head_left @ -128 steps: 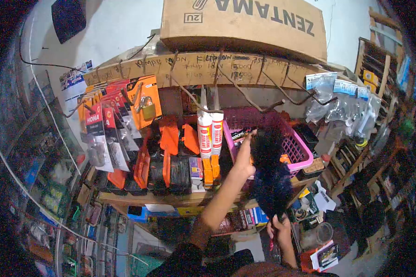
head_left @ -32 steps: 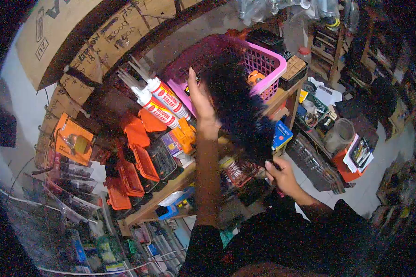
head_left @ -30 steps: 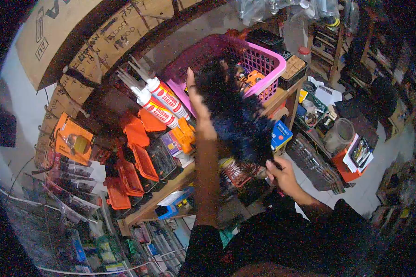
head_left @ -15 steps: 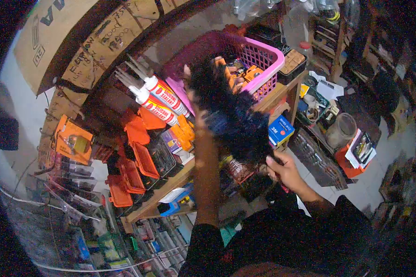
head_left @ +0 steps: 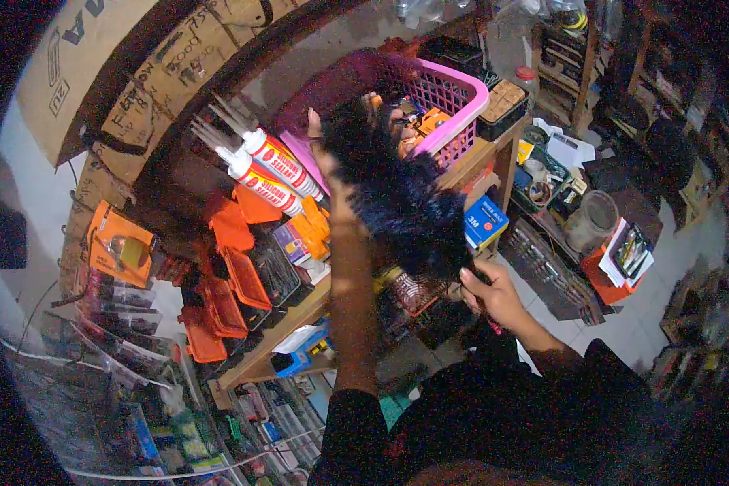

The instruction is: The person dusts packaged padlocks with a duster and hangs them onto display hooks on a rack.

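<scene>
Blue-black, the feathery duster [head_left: 405, 215] slants across mid-frame in my head view, overlapping the pink basket [head_left: 471, 104] at upper centre. My right hand [head_left: 492, 292], right of centre, wraps around its lower end. My left hand [head_left: 334, 182] touches it left of centre; partly hidden, whether it grips I cannot tell.

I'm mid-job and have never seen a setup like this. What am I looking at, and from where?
There's no machine: these are a person's bare hands, seen by one camera worn on the head, looking forward and down. The right hand grips the narrow end of a dark, fluffy duster-like thing; the left hand is at its fluffy side, fingers partly hidden. On the wooden shelf are a pink basket with orange items, two sealant tubes and boxes with orange lids.
</scene>
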Tool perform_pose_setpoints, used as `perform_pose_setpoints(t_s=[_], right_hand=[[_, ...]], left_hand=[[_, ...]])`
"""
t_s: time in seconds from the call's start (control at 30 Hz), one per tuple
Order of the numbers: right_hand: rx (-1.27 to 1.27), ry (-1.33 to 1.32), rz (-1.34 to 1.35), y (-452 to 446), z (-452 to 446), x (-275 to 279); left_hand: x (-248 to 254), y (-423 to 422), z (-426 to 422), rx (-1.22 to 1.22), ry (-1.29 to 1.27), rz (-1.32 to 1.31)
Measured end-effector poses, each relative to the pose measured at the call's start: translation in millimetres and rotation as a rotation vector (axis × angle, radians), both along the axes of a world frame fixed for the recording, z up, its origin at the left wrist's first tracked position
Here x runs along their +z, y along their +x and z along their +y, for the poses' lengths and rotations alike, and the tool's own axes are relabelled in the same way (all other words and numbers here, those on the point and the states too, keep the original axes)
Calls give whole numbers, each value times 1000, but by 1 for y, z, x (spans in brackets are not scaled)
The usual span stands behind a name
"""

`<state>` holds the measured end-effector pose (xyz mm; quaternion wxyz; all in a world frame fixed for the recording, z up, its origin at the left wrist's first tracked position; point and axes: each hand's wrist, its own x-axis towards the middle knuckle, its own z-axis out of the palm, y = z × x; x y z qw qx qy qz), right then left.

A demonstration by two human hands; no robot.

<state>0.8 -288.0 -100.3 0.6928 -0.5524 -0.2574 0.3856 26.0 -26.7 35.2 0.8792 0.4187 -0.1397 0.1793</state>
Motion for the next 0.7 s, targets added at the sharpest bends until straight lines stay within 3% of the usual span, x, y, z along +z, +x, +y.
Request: perform_pose_setpoints(t_s=[0.07, 0.1, 0.17, 0.27, 0.37, 0.43, 0.5, 0.57, 0.67, 0.7], right_hand=[[-51, -3, 18, -1, 2, -6], [-72, -13, -4, -7, 2, -11], [-116, -32, -46, -27, 3, -31], [-104, -82, -76, -41, 0, -89], [-126, -54, 17, -23, 8, -19], [-87, -12, 74, -6, 18, 0], [-73, 13, 77, -5, 21, -2], [-133, -34, -32, -20, 28, -32], [-254, 1, -140, -49, 26, -92], [-276, 11, -150, -52, 26, -95]], left_hand=[[20, -11, -41, 636, 44, 232], [9, -11, -28, 418, -11, 182], [10, -10, -31, 658, 152, 256], [13, -11, -31, 694, 176, 289], [8, -8, -29, 841, 225, 293], [-10, 5, -12, 1135, 463, 204], [-20, 7, 0, 871, 372, 44], [-21, -2, 16, 52, -42, -149], [6, -7, -24, 453, 84, 274], [2, -5, -18, 436, 157, 264]])
